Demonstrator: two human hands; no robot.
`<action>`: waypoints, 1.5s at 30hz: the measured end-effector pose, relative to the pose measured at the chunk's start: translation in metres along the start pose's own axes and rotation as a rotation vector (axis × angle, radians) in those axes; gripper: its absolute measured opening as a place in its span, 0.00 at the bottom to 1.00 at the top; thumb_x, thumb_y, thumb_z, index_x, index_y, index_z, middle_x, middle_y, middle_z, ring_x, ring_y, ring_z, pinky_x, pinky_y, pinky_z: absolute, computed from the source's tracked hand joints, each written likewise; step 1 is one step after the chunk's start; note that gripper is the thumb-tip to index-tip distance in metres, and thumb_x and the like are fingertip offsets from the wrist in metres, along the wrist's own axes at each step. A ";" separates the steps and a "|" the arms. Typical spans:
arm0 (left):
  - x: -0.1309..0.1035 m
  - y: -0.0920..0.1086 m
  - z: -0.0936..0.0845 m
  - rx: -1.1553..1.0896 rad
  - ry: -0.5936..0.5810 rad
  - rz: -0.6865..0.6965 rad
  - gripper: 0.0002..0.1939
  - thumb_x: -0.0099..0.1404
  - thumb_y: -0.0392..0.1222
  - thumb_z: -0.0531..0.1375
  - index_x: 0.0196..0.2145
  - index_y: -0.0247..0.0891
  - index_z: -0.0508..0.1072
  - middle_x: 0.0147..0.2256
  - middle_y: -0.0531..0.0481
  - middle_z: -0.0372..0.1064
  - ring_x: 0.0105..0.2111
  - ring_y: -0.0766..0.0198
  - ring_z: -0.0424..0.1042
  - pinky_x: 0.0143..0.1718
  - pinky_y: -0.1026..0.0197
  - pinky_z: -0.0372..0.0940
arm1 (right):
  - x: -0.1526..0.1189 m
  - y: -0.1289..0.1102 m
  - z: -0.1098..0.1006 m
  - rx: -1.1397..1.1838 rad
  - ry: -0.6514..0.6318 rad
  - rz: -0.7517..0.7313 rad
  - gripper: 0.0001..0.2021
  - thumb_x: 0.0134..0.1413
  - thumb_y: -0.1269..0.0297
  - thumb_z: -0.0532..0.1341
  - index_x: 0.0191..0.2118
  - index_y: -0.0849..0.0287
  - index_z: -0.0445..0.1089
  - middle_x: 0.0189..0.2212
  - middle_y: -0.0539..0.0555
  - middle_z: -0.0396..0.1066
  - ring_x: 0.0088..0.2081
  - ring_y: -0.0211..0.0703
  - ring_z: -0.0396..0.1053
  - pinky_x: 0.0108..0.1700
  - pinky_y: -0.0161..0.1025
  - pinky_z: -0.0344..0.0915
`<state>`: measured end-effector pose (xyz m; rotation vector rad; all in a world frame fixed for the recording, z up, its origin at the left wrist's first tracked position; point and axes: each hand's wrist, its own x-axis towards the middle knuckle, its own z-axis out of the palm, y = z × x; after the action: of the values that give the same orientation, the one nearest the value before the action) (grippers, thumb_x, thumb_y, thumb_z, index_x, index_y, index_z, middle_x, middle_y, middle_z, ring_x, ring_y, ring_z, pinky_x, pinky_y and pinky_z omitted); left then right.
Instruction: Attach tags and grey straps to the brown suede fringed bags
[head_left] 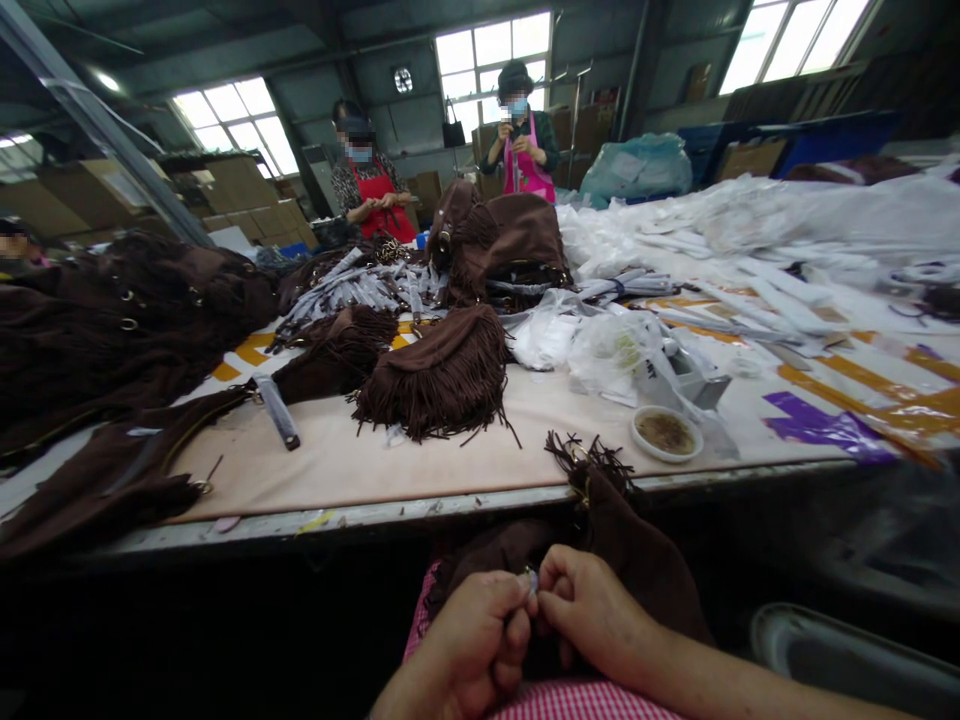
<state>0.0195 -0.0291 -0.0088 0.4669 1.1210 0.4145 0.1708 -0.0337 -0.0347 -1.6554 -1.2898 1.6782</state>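
Observation:
My left hand and my right hand meet over my lap, fingers pinched together around a small, pale, shiny piece that is too small to name. Under and behind them a dark brown fringed bag lies across my lap, its top end resting on the table's front edge. Gold-coloured metal shows near its fringe. On the table, a brown bag with long fringe sits in front of me, and a grey wrapped strap lies to its left.
The table holds a round dish of brownish contents, clear plastic bags, wrapped straps and piled brown bags. Two people in aprons stand beyond it. A grey container is at the lower right.

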 end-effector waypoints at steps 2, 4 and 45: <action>-0.004 0.000 0.002 0.093 0.014 0.057 0.13 0.55 0.51 0.57 0.23 0.39 0.66 0.11 0.62 0.50 0.10 0.75 0.40 0.13 0.68 0.37 | 0.001 0.002 0.001 -0.097 0.028 -0.063 0.05 0.50 0.72 0.57 0.28 0.56 0.62 0.18 0.44 0.68 0.15 0.34 0.63 0.16 0.30 0.52; -0.007 0.002 0.004 0.264 0.074 0.135 0.14 0.59 0.53 0.54 0.25 0.40 0.66 0.11 0.61 0.52 0.10 0.72 0.42 0.12 0.66 0.38 | 0.003 0.002 -0.001 -0.263 0.094 -0.187 0.05 0.50 0.72 0.58 0.27 0.56 0.63 0.19 0.45 0.67 0.20 0.36 0.66 0.22 0.32 0.55; -0.010 0.000 -0.006 0.832 0.305 0.517 0.18 0.67 0.44 0.52 0.21 0.38 0.67 0.19 0.50 0.67 0.21 0.65 0.64 0.24 0.62 0.53 | 0.010 -0.012 -0.022 -0.792 0.171 -1.178 0.12 0.64 0.75 0.51 0.31 0.60 0.68 0.30 0.53 0.67 0.32 0.43 0.60 0.38 0.41 0.59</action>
<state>0.0107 -0.0332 -0.0032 1.4825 1.4480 0.4625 0.1860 -0.0136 -0.0260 -0.8687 -2.3178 0.3178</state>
